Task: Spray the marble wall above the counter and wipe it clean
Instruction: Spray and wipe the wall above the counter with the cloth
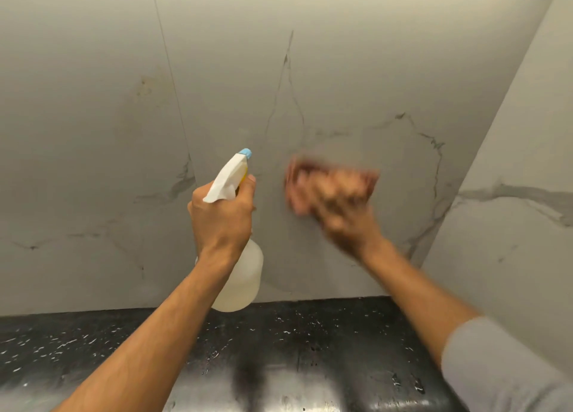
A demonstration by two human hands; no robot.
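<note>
The grey marble wall (310, 79) with dark veins fills the view above the black counter (310, 349). My left hand (221, 216) grips the neck of a translucent spray bottle (245, 281) with a white trigger head and blue nozzle, pointed at the wall. To its right, my right hand (338, 207) is blurred with motion and presses a reddish-brown cloth (302, 179) against the marble; how its fingers lie on the cloth is too smeared to read.
A second marble wall (511, 194) meets the first in a corner on the right. The black speckled counter shows wet droplets and a bright reflection near its front. A vertical panel seam (169, 70) runs down the wall at left.
</note>
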